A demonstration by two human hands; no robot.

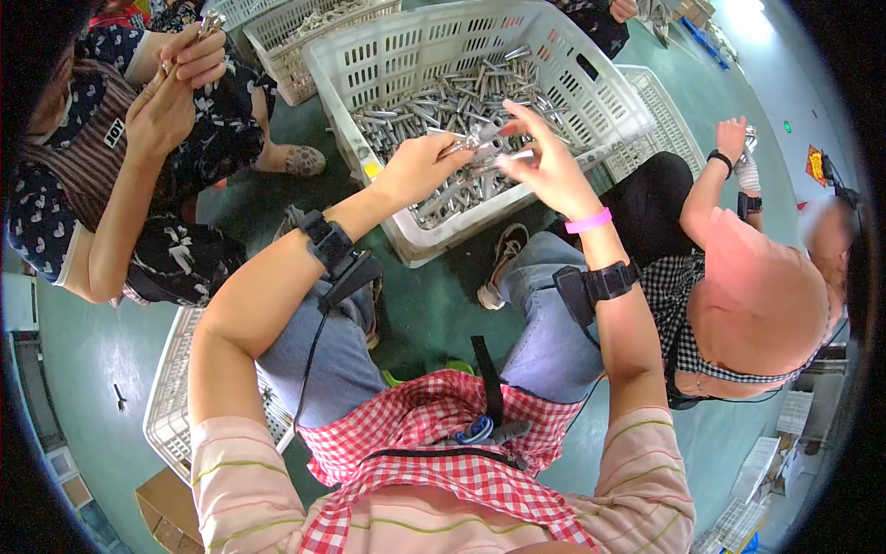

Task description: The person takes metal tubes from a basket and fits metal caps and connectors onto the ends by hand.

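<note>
Above a white plastic crate (355, 152), my left hand (417, 172) pinches a shiny metal fitting (477, 138) between thumb and fingers; its exact kind is too small to tell. My right hand (554, 171), a pink band on its wrist, is just to the right of that fitting. Its thumb and fingers are spread apart and slightly blurred, and I see nothing gripped in them. Below both hands lies a heap of loose silvery metal tubes (443, 103), filling the crate's bottom. Some tubes under the hands are partly hidden.
At the left, a co-worker's hands (175, 88) hold metal pieces. Another co-worker's hand (731, 138) at the right holds a shiny part. More white crates stand behind (286, 69), at right (660, 120), and beside my left leg (175, 397). A cardboard box (171, 508) sits lower left.
</note>
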